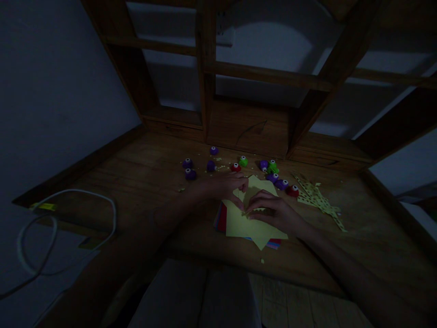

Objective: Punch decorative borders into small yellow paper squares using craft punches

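A yellow paper sheet (251,223) lies on top of a stack of coloured paper (221,217) on the wooden desk (143,177). My left hand (225,184) rests at the sheet's upper left, its fingers pinched on the paper's edge. Just right of it, my right hand (269,209) lies on the sheet with its fingertips pressed down on the paper. The two hands nearly meet over the sheet. The scene is very dim.
Several small craft punches, purple (190,173), green (243,161) and red (292,191), lie scattered behind the paper. Punched yellow paper strips (319,200) lie to the right. A white cable (64,214) loops at the left. Wooden shelving (206,68) rises behind the desk.
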### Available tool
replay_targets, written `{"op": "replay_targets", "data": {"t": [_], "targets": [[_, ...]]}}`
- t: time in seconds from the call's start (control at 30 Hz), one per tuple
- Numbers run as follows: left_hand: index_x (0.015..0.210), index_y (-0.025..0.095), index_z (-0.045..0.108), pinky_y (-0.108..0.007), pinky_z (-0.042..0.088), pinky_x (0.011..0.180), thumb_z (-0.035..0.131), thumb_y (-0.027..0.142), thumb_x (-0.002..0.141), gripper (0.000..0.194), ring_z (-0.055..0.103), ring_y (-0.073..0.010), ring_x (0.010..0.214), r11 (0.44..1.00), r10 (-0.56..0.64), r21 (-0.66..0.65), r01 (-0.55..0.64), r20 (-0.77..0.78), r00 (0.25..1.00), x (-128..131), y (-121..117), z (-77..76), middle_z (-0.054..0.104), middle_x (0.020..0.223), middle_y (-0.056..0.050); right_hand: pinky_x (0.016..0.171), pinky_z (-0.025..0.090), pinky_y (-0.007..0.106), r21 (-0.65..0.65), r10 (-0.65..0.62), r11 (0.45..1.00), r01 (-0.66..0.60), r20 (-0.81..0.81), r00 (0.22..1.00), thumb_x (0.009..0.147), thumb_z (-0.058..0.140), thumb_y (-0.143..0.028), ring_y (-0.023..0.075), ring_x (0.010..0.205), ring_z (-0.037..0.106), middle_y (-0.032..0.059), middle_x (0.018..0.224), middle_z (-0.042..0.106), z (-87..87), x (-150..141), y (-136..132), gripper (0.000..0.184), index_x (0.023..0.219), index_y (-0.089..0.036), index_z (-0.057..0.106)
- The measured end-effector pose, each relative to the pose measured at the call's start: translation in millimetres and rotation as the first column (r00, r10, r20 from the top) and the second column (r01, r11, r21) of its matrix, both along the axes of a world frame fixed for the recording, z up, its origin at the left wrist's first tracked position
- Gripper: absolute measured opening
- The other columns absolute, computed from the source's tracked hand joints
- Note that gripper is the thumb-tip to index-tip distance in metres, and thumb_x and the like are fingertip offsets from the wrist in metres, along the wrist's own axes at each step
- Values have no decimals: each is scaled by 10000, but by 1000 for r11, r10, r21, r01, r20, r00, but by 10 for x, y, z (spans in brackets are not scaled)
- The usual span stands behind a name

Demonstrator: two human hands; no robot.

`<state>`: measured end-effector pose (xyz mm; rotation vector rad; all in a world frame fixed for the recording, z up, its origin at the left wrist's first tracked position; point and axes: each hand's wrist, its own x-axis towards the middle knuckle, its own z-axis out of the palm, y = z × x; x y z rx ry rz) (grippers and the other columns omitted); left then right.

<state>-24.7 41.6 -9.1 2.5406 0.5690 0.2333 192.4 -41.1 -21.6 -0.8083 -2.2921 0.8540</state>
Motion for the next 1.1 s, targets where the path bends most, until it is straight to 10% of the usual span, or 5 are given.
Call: {"op": "replay_targets", "data": {"t": [1.1], "targets": [[942, 195, 501, -276, 336, 796, 691, 652, 594, 605, 471, -233, 958, 995, 44, 87, -41, -25, 999, 35, -24, -99, 513, 1022, -63, 876, 475, 339, -34, -21, 999, 21, -13, 1000, 817, 656, -295, 177, 993, 570, 50, 1009, 602, -49, 72, 60, 120, 909, -243, 713]]}}
